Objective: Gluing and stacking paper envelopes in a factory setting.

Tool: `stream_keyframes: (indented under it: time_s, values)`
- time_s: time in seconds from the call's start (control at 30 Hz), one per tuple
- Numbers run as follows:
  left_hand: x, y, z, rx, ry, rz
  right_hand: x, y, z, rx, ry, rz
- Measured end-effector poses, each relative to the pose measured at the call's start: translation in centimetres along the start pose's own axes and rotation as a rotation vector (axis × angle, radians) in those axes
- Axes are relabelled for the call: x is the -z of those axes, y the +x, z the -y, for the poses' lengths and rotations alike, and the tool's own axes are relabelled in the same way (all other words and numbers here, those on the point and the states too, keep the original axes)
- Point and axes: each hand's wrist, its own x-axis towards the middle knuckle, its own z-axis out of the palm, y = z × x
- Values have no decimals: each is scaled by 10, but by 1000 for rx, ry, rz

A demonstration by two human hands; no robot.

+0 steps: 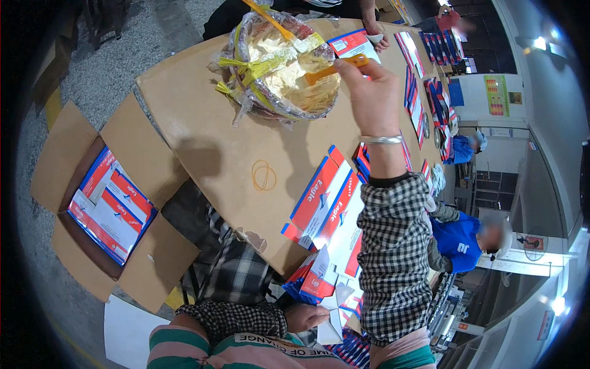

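Note:
My right hand (pixel 375 98) is stretched out over the table and pinches a yellow-orange plastic spatula (pixel 337 69). The blade reaches into a plastic-lined bowl (pixel 241 74) of pale cream-coloured paste (pixel 289 80). A second yellow spatula (pixel 270 21) leans in the bowl at its far side. Low in the picture, close to my body, my left hand (pixel 305 317) is closed at the edge of a partly folded red, white and blue carton (pixel 312 280) with white flaps standing out. Flat printed cartons (pixel 329 203) lie overlapping beside it on the table.
A large open cardboard box (pixel 144 270) with flat cartons inside stands at left. Rubber bands (pixel 264 176) lie on the brown table (pixel 203 117). Another person's hand (pixel 380 42) rests by a carton at the far side. A person in blue (pixel 458 246) sits at right.

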Motion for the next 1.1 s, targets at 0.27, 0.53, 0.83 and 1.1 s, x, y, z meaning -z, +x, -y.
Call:
stream_keyframes:
  time_s: [0.27, 0.53, 0.83, 1.1]
  values:
    - [6, 1, -8, -6, 8, 12, 4, -4, 9, -85, 164, 33]
    - [6, 1, -9, -16, 5, 15, -1, -10, 10, -68, 164, 119]
    - [2, -1, 0, -61, 47, -10, 15, -11, 14, -58, 66, 281]
    - [0, 2, 2, -75, 49, -59, 42, -18, 5, -261, 569, -194]
